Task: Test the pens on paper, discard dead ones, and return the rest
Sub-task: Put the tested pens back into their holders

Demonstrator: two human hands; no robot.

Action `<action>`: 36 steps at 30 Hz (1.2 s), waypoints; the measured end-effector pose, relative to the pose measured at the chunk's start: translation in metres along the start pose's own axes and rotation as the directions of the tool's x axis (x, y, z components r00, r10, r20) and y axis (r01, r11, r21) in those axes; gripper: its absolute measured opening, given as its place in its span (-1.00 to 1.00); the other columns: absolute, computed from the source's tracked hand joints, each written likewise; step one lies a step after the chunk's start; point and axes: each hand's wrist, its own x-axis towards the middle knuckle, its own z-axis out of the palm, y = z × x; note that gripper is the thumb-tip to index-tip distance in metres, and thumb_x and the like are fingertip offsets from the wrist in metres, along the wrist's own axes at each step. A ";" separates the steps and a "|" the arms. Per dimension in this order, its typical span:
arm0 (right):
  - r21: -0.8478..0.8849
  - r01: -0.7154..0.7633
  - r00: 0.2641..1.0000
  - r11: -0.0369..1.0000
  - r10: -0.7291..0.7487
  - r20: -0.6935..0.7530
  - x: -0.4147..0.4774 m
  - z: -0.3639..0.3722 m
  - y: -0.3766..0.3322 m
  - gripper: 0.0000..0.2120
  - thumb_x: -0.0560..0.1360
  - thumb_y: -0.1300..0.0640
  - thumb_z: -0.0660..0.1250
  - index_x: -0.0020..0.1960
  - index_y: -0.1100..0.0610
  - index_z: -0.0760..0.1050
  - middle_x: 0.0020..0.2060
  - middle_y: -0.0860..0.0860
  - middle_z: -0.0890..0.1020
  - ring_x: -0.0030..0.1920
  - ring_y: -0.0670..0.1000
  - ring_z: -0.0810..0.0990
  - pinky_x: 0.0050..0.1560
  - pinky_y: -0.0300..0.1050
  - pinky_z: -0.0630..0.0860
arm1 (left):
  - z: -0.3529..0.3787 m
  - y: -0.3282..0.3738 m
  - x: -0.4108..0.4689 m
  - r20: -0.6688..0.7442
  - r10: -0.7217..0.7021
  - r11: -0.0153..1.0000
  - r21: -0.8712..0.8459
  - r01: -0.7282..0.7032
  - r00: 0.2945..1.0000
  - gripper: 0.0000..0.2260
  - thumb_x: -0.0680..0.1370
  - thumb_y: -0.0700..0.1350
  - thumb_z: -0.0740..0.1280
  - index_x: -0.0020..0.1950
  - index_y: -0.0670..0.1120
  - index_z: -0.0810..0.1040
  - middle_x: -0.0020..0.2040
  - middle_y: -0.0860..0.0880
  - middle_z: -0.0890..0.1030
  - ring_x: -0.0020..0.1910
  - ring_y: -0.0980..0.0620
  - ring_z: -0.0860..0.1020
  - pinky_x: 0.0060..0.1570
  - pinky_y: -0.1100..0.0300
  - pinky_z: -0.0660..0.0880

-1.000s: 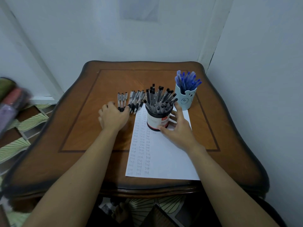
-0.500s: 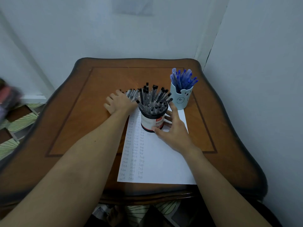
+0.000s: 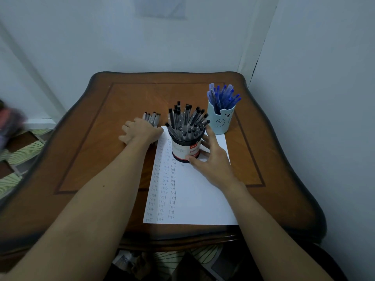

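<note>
A black-and-white pen cup (image 3: 183, 148) full of black-capped pens (image 3: 185, 120) stands on the top of a white paper (image 3: 194, 195) covered in columns of written "test". My right hand (image 3: 211, 161) holds the cup from the right, thumb at its base and fingers round its far side. A bunch of loose black pens (image 3: 151, 118) lies on the table left of the cup. My left hand (image 3: 140, 131) lies over that bunch with fingers curled on it, so only the pens' far ends show.
A light blue bear-faced cup (image 3: 221, 122) holding blue pens (image 3: 223, 96) stands right of the black cup, near the wall. The brown wooden table (image 3: 85, 159) sits in a corner between white walls. Patterned floor shows at the left.
My left hand slid right from beside the loose pens to on top of them, covering most of the bunch. My right hand stayed on the cup.
</note>
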 end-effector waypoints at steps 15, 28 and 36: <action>0.042 -0.008 1.000 0.999 0.008 0.001 -0.004 -0.001 -0.006 -0.09 0.46 0.24 0.52 0.52 -0.26 0.02 0.49 -0.05 0.37 0.43 -0.10 0.38 0.16 -0.54 0.38 | -0.022 -0.029 -0.027 0.025 0.077 0.991 0.111 -0.079 0.997 -0.69 0.53 0.02 0.43 0.07 -0.12 0.39 -0.23 -0.08 0.45 -0.26 -0.06 0.49 -0.20 0.08 0.49; -0.037 -0.004 1.000 0.999 0.005 0.022 -0.012 -0.008 -0.007 -0.13 0.49 0.14 0.49 0.58 -0.16 0.02 0.48 -0.15 0.34 0.34 -0.24 0.38 0.28 -0.35 0.40 | -0.043 -0.038 -0.060 0.424 0.339 0.123 -0.905 0.407 0.840 -0.96 0.53 -0.26 0.28 -0.11 -0.17 0.44 -0.34 -0.05 0.46 -0.44 0.07 0.44 -0.47 0.25 0.48; -0.614 -0.009 1.000 0.790 0.023 0.016 -0.023 -0.033 0.018 -0.53 0.59 -0.05 0.28 0.47 0.02 0.36 0.49 -0.04 0.37 0.52 0.02 0.25 0.53 0.05 0.09 | -0.048 -0.011 -0.079 0.282 0.261 -0.472 -0.797 0.376 0.923 -0.82 0.51 -0.29 0.43 0.03 -0.18 0.47 -0.27 -0.09 0.56 -0.37 0.05 0.55 -0.27 0.21 0.58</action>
